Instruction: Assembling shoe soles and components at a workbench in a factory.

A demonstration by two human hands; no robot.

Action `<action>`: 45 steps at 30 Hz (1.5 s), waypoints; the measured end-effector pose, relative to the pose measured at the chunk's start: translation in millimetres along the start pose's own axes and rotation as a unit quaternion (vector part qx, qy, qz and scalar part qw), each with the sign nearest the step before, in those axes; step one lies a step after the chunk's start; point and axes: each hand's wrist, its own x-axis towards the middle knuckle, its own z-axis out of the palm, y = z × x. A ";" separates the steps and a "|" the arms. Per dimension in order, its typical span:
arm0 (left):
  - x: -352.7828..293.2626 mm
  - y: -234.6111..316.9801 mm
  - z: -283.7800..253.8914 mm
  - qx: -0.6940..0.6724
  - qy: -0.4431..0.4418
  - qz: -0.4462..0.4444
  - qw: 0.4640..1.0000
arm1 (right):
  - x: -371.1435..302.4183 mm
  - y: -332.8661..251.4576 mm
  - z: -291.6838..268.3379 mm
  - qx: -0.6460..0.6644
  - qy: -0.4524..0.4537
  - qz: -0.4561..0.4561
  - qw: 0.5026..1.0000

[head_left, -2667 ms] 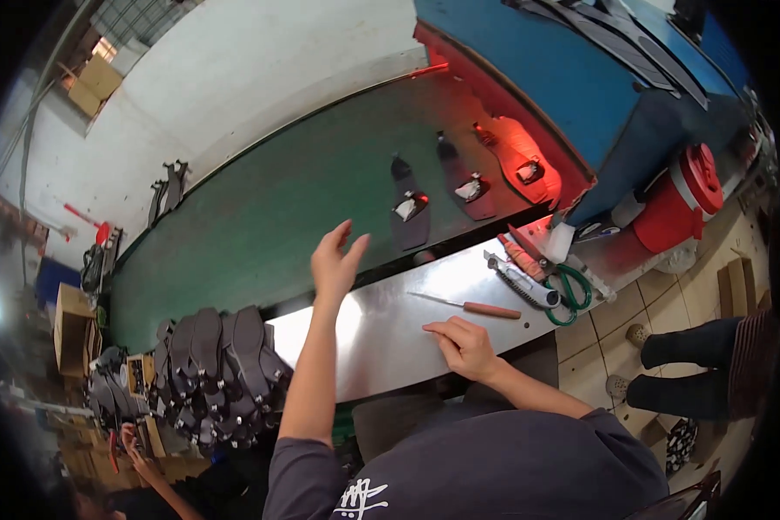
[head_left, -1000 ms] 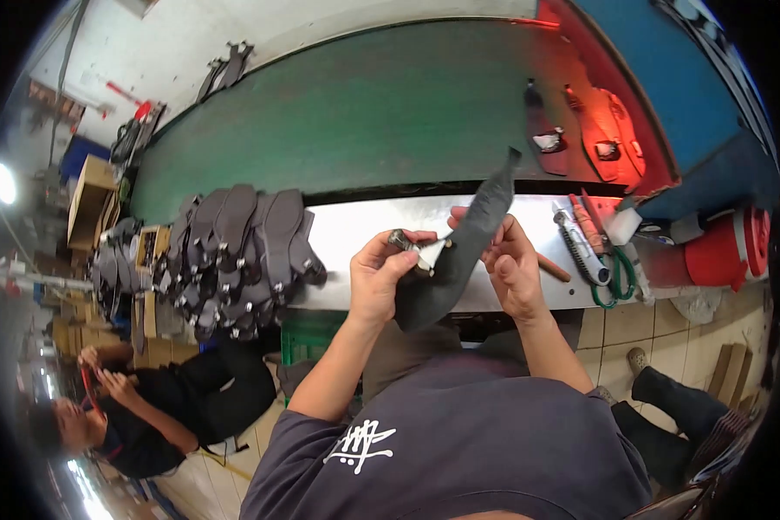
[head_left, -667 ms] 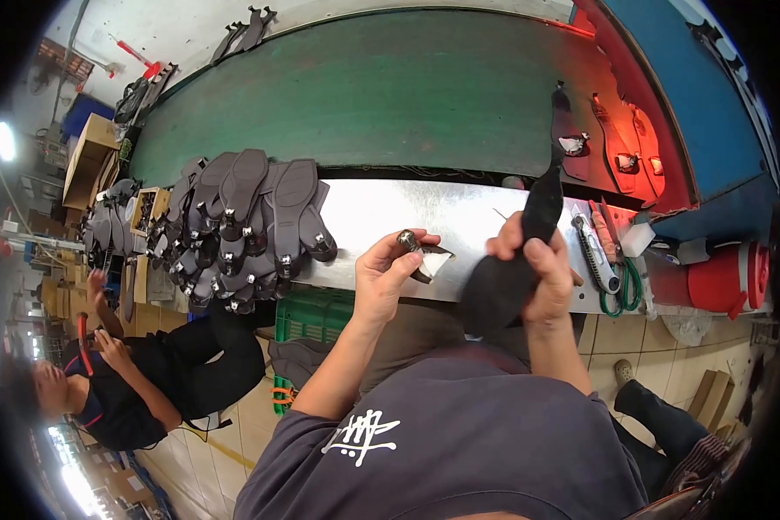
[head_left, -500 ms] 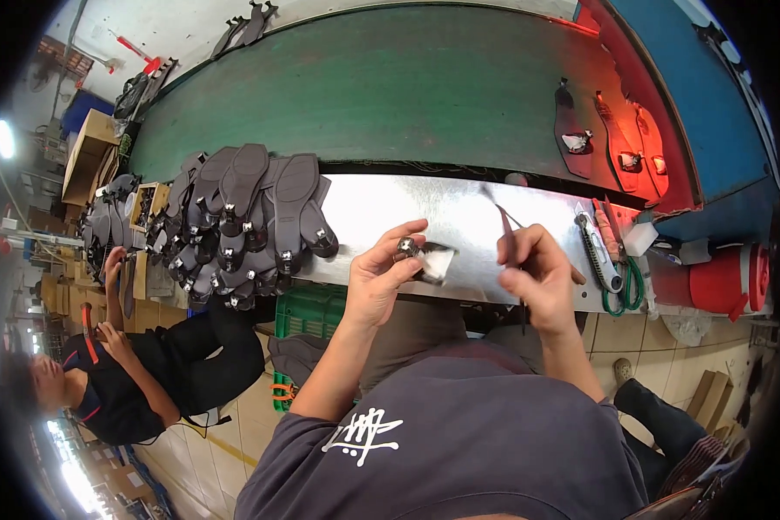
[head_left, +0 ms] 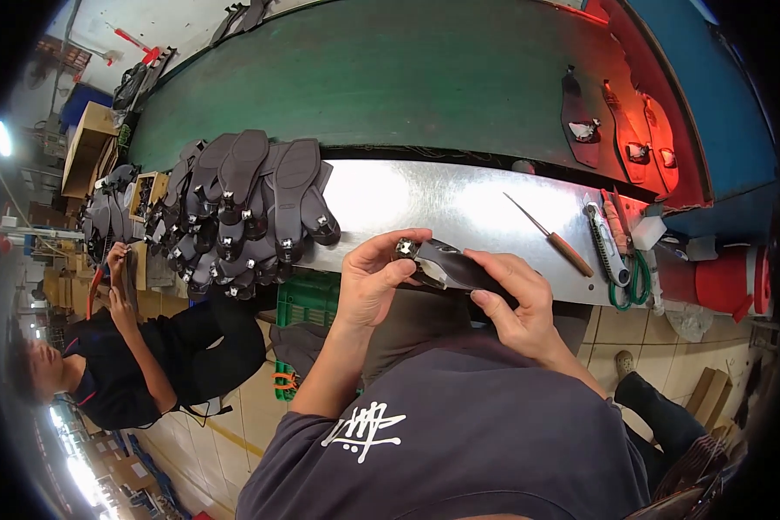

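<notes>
A dark sandal sole (head_left: 461, 267) is held between both my hands above the front edge of the metal worktop. My left hand (head_left: 374, 282) is closed on one end, beside a shiny square ornament (head_left: 406, 249) on a black strap. A whitish patch (head_left: 428, 276) shows under the strap. My right hand (head_left: 518, 305) grips the other end, its thumb below and fingers on top. An awl (head_left: 566, 251) with a wooden handle lies on the worktop to the right of my hands.
Many similar soles (head_left: 243, 173) are piled at left. A box cutter (head_left: 607, 245) and green-handled scissors (head_left: 640, 282) lie at right. Several soles (head_left: 624, 130) sit on the green conveyor belt (head_left: 390, 78) under red light. A co-worker (head_left: 130, 364) is at far left.
The sole has turned from nearly edge-on to showing its broad side. My right hand has moved left and down, closer to my left hand. The co-worker's hands have also shifted.
</notes>
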 end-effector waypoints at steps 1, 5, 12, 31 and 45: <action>0.3 -0.6 -1.4 0.015 -0.008 0.007 1.000 | -0.1 0.2 0.2 0.000 -0.001 0.001 1.000; 0.1 -2.7 -1.3 0.035 -0.015 0.023 0.999 | -1.2 0.3 0.8 0.005 0.006 -0.002 1.000; 1.0 -10.1 -5.3 0.075 0.047 0.028 0.996 | -3.4 0.6 1.9 0.030 0.009 0.006 0.999; 0.4 -8.7 2.0 0.008 -0.012 -0.009 1.000 | -7.5 8.9 4.6 0.019 0.028 0.003 0.999; 1.2 -9.0 5.5 0.019 -0.005 -0.015 1.000 | -6.6 10.7 3.6 0.016 0.026 -0.002 1.000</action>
